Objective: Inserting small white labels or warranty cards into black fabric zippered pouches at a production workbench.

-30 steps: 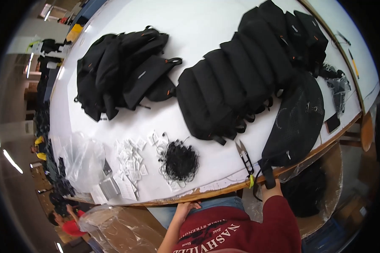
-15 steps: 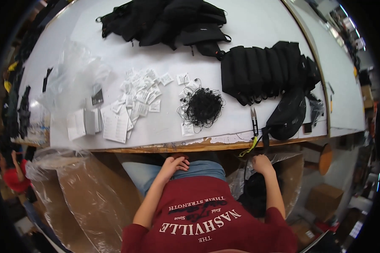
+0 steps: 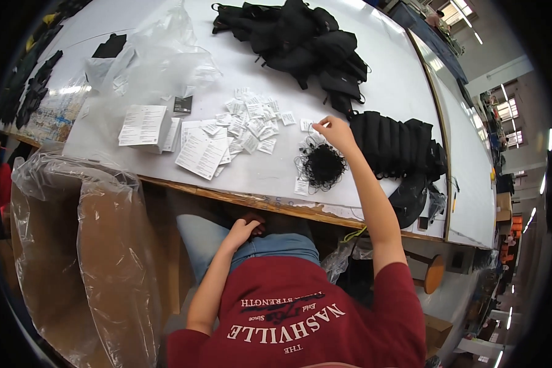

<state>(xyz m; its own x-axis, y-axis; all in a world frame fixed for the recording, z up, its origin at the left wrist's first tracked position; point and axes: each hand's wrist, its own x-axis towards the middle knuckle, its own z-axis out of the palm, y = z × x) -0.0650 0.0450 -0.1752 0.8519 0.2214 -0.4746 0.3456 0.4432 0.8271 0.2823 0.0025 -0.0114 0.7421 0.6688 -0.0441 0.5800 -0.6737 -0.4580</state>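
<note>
My right hand (image 3: 338, 135) reaches over the white table with thumb and fingers pinched together. It is at the far edge of a tangled heap of thin black strings (image 3: 322, 166); what it pinches is too small to make out. Small white printed packets (image 3: 252, 120) lie in a loose pile left of the heap. My left hand (image 3: 240, 232) rests on my lap below the table edge, its fingers curled. What they close on, if anything, is hidden.
Folded white leaflets (image 3: 203, 151) and a clear plastic bag (image 3: 156, 61) lie at the left. Black bags are heaped (image 3: 294, 40) at the back, with a row of black pouches (image 3: 389, 141) at the right. A plastic-lined carton (image 3: 113, 245) stands below the table, left of me.
My right hand has risen from below the table edge, up and left to the string heap. My left hand stays on my lap. The view has turned and shifted.
</note>
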